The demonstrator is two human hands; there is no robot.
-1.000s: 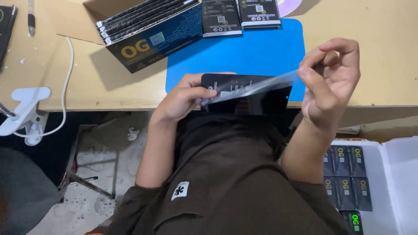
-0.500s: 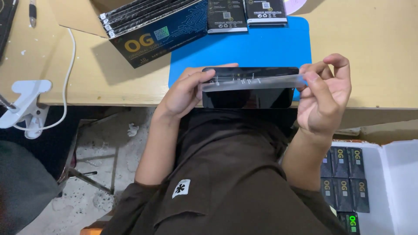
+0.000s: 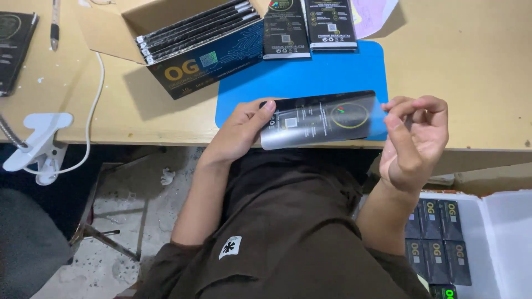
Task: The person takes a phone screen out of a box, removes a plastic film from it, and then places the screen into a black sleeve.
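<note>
Left hand [image 3: 239, 130] grasps black sleeved packet [image 3: 318, 119] over blue mat [image 3: 332, 75]; right hand [image 3: 415, 138] loosely curled, empty; open carton [image 3: 188, 41] behind.

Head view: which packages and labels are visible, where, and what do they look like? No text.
Flat black package: left hand grips its left end; right hand at its right end; glossy sleeve, yellow ring.
Open carton: desk, upper left; dark blue front, yellow lettering, black packs inside.
Two black packages: top of blue mat; white label patches.
White box: lower right; rows of small black packs.
</note>
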